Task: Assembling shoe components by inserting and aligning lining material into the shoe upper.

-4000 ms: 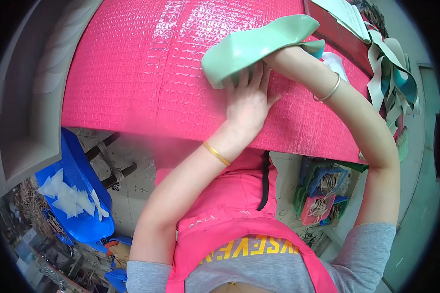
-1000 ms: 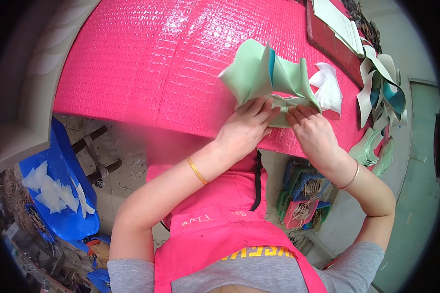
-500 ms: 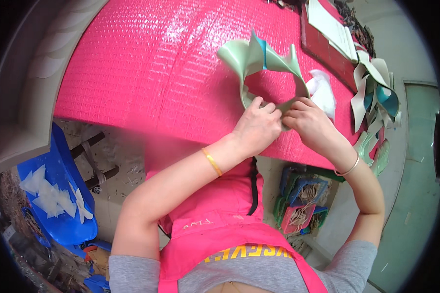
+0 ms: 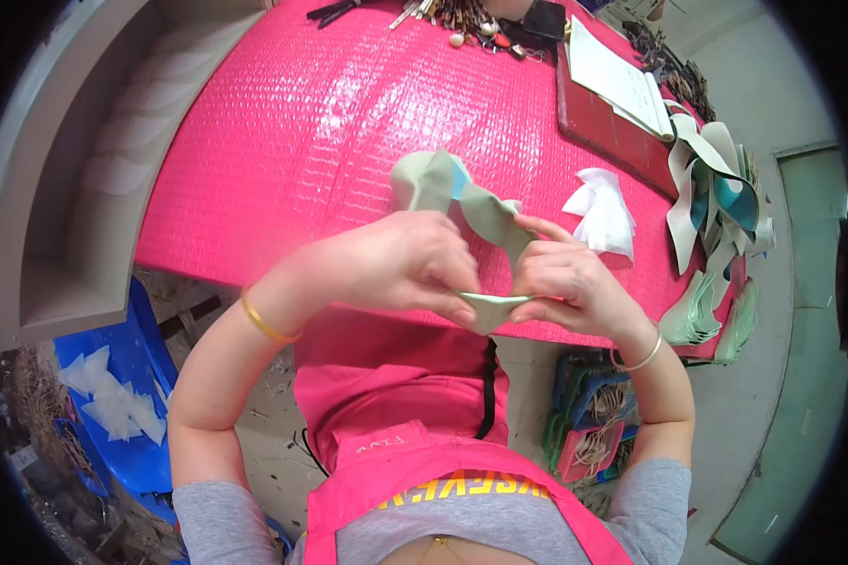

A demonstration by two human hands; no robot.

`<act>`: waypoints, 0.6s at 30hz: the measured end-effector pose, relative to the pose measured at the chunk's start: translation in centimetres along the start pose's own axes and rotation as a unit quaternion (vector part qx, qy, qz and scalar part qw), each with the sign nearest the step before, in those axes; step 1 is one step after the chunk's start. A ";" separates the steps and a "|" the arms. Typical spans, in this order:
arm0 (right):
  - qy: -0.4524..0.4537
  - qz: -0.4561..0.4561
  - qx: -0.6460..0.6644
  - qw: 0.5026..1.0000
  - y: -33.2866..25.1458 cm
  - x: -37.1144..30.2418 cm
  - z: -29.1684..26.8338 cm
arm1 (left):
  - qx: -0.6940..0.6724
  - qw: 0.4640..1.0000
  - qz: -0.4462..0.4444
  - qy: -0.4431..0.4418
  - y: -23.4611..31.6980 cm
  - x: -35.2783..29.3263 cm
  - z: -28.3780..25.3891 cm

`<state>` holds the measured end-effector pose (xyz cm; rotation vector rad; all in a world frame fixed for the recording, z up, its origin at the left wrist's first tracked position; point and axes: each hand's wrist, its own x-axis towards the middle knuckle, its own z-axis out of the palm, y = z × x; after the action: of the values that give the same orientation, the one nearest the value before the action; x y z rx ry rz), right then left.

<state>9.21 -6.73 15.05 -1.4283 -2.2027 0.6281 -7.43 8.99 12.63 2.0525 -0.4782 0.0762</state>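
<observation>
1. Pale green piece (image 4: 490, 212): curved sheet w/ a blue strip (image 4: 459, 177) on it, located at the near edge of the pink-covered desk (image 4: 273, 160), its far flaps over the desk.
2. Long axis slants – far-L flaps down to the near edge, btwn the hands. Flaps stand up & away from the person; the near part's tip points down, toward the desk's near side.
3. L hand (image 4: 410, 264): back up, fingers curled, thumb & fingertips pinching the near edge. Elbow out, wrist bent inward, gold bangle (image 4: 269, 320).
4. R hand (image 4: 565, 282): gripping the same near edge, thumb below – index stretched along the sheet. Forearm angles in, silver bangle (image 4: 639, 348).
5. White piece (image 4: 601, 217): on desk's R half. Green stack (image 4: 693, 315): desk's near-R corner.
</observation>
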 end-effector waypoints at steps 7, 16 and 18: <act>0.028 -0.056 -0.008 0.998 1.7 2.5 -1.1 | 0.175 0.972 -0.093 0.126 4.0 -1.0 1.2; 0.342 -0.057 0.003 0.938 0.8 8.7 -2.3 | -0.452 0.803 -0.199 0.332 -0.4 -1.0 4.6; 0.256 -0.002 0.120 0.959 1.5 6.9 0.9 | -0.581 0.642 -0.094 0.491 -1.0 -1.6 5.9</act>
<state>7.22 0.02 14.22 -1.2826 -1.6648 0.4415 -9.37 4.89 8.34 0.5357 0.3664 0.5674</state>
